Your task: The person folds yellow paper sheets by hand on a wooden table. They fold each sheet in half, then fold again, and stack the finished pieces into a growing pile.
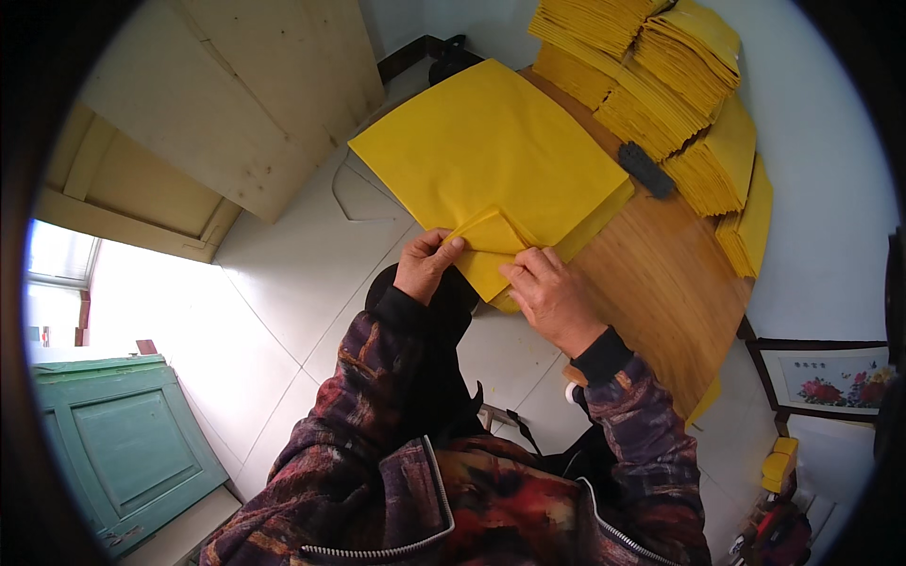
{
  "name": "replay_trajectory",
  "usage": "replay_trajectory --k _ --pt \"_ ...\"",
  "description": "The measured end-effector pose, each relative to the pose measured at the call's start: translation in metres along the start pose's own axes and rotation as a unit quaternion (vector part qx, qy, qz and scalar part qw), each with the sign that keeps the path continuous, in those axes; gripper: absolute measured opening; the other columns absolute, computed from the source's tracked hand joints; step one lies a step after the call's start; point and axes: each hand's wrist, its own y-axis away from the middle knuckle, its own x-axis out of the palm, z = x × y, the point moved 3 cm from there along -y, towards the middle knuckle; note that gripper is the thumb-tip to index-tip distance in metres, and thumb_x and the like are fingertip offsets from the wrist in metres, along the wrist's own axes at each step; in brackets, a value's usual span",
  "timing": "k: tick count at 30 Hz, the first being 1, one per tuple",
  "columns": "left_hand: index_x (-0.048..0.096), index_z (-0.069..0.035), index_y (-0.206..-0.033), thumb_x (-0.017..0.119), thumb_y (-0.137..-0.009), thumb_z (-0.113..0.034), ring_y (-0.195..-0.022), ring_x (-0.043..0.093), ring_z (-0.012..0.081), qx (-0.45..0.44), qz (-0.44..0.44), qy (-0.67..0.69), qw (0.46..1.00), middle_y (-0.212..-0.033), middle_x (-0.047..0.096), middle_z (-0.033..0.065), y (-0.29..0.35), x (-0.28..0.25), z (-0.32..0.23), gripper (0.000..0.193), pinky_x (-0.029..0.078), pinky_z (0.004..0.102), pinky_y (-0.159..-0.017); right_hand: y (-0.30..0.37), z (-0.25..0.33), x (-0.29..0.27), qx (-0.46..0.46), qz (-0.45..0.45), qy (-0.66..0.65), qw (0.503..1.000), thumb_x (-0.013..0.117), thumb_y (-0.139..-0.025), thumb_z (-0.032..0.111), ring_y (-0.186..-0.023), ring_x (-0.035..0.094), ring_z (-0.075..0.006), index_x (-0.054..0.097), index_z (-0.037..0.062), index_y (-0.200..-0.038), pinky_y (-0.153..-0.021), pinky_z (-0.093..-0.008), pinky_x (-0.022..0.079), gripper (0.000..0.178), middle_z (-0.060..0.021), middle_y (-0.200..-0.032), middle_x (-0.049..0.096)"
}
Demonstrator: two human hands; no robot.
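A large yellow paper sheet [491, 141] lies at the near left part of the wooden table, its corner reaching past the edge toward me. Beneath its right side the edge of another yellow sheet [590, 226] shows. The near corner is turned up into a small folded flap [491, 231]. My left hand [427, 264] pinches the left side of this flap between thumb and fingers. On the flap's right side, the fingers of my right hand [552, 294] are closed on the paper. How many layers they grip cannot be made out.
Tall stacks of folded yellow paper [661, 85] stand along the wall on the wooden table [661, 292]. A dark grey oblong block [645, 170] lies beside them. Wooden boards [236, 85] lean at the left, above a green cabinet door [132, 448]. A framed flower picture [826, 377] is at the right.
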Motion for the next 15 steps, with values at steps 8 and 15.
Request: replay_trajectory --k 8,15 --pt "0.065 0.001 -0.096 0.065 -0.089 -0.017 -0.079 0.057 0.0081 -0.004 0.01 0.012 1.0 -0.085 0.064 0.0003 -0.002 -0.003 0.001 0.019 0.046 0.0222 -0.075 -0.007 -0.006 0.003 -0.04 0.018 0.013 0.999 0.059 -0.078 0.005 -0.088 0.055 -0.0248 0.061 0.0062 -0.089 -0.073 -0.0339 0.05 0.011 -0.0052 -0.089 0.054" --pt "0.065 0.001 -0.098 0.061 -0.092 -0.017 -0.084 0.06 0.0104 0.004 0.026 0.008 1.0 -0.09 0.066 0.0017 0.0 -0.002 -0.001 0.019 0.047 0.0247 -0.08 -0.018 -0.012 -0.002 0.003 0.035 -0.082 0.996 0.064 -0.076 0.003 -0.085 0.056 -0.0303 0.06 0.0019 -0.084 -0.074 -0.0379 0.048 0.009 -0.0105 -0.087 0.057"
